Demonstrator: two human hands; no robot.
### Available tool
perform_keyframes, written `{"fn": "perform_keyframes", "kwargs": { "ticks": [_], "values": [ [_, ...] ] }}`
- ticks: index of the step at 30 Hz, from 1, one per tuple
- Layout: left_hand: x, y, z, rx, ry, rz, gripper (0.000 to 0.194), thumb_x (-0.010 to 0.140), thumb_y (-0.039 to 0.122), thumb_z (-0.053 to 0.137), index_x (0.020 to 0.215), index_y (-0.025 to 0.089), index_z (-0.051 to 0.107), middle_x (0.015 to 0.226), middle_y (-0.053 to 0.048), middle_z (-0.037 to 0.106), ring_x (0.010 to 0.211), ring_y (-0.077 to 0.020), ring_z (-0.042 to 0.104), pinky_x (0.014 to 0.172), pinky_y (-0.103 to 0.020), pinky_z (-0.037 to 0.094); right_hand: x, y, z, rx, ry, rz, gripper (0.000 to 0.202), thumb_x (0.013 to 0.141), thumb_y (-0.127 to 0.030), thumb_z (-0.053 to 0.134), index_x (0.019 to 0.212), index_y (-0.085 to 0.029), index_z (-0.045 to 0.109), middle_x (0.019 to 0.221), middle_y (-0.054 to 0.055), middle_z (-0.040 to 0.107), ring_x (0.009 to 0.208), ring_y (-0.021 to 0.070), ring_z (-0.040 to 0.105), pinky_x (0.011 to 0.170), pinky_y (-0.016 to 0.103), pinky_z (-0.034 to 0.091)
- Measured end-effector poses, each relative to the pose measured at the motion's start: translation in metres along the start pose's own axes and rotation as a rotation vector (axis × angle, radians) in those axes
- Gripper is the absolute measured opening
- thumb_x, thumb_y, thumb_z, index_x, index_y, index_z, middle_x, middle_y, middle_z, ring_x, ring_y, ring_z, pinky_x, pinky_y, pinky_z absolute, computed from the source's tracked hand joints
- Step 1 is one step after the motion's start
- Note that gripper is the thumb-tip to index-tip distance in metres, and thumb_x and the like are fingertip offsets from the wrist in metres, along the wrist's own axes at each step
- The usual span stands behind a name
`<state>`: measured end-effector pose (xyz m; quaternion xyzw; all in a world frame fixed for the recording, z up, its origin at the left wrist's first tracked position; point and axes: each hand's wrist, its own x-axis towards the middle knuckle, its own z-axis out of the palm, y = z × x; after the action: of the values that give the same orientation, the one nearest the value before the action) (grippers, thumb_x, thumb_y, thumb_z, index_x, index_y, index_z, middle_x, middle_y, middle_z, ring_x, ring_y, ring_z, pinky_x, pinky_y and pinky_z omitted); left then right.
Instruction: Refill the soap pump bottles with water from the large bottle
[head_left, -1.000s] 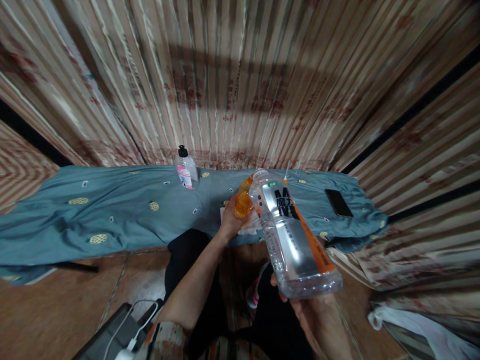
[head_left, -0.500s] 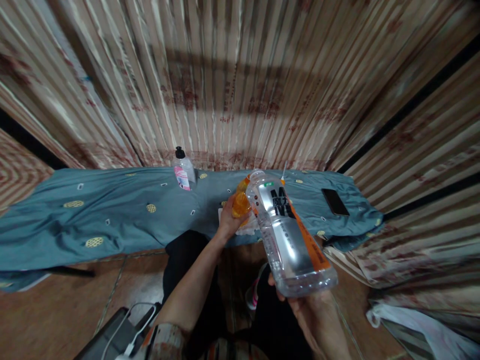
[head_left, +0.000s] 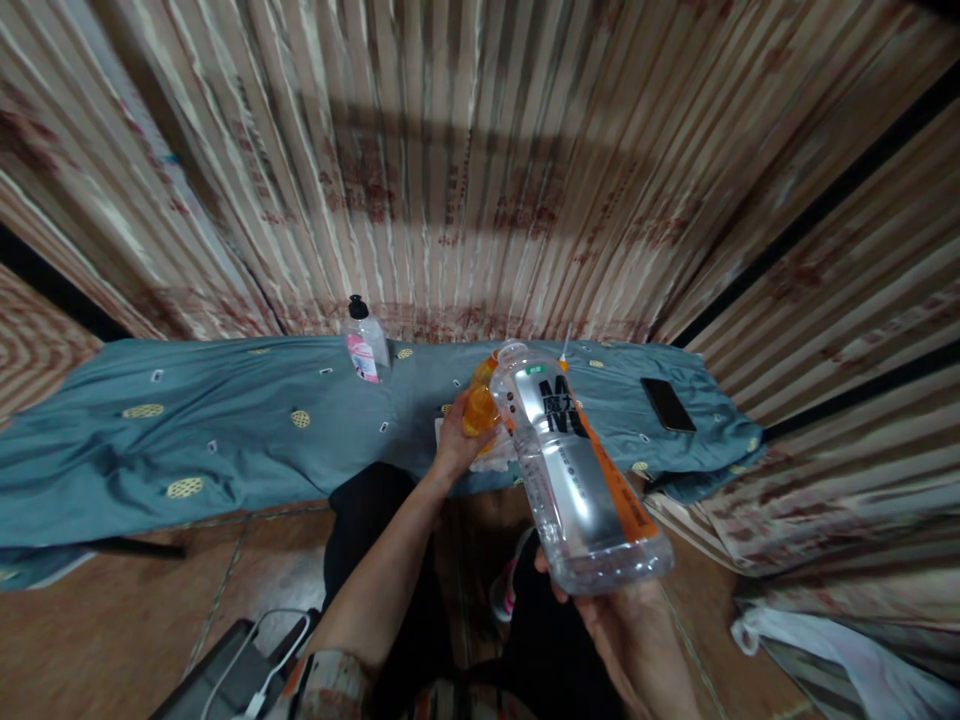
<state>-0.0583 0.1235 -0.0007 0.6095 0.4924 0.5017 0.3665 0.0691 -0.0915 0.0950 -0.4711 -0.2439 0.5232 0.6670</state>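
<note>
My left hand [head_left: 458,440] is closed around a small bottle of orange liquid [head_left: 480,400] over the front part of the cloth-covered table. In my right hand [head_left: 600,600] is a large clear bottle [head_left: 574,475] with a silver and orange label, held from beneath near its base. The large bottle tilts, its mouth up and to the left, beside the top of the orange bottle and partly hiding it. Whether the two bottles touch cannot be made out. A white paper [head_left: 495,460] lies under the orange bottle.
A clear bottle with a black cap [head_left: 365,345] stands left of centre on the blue-green cloth [head_left: 247,430]. A black phone [head_left: 667,404] lies at the right. Behind the large bottle, a thin white stick-like item [head_left: 566,345] rises. Striped curtains surround the table.
</note>
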Motion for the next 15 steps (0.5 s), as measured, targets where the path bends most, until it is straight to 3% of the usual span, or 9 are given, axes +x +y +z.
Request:
{"fn": "perform_keyframes", "kwargs": {
  "ticks": [11,15],
  "values": [
    [-0.001,-0.0011,-0.0006,-0.003,-0.008,-0.004,0.065,0.062,0.025,0.081,0.122,0.02,0.056,0.12,-0.01,0.067,0.12,-0.0298,0.06,0.106,-0.047,0.045,-0.001,-0.0026,0.0013,0.014,0.013,0.018,0.084,0.058,-0.055,0.09,0.131,-0.029,0.058,0.099,0.008,0.078,0.07,0.0216,0.073,0.051,0.024,0.053],
    [-0.0017,-0.0007,-0.0006,-0.037,-0.012,-0.006,0.066,0.063,0.025,0.081,0.123,0.021,0.055,0.121,-0.009,0.066,0.121,-0.0293,0.059,0.107,-0.046,0.044,-0.0017,-0.0022,0.0007,0.018,0.009,0.034,0.08,0.062,-0.053,0.089,0.132,-0.028,0.058,0.091,0.006,0.078,0.07,0.0204,0.073,0.052,0.023,0.053]
  ]
}}
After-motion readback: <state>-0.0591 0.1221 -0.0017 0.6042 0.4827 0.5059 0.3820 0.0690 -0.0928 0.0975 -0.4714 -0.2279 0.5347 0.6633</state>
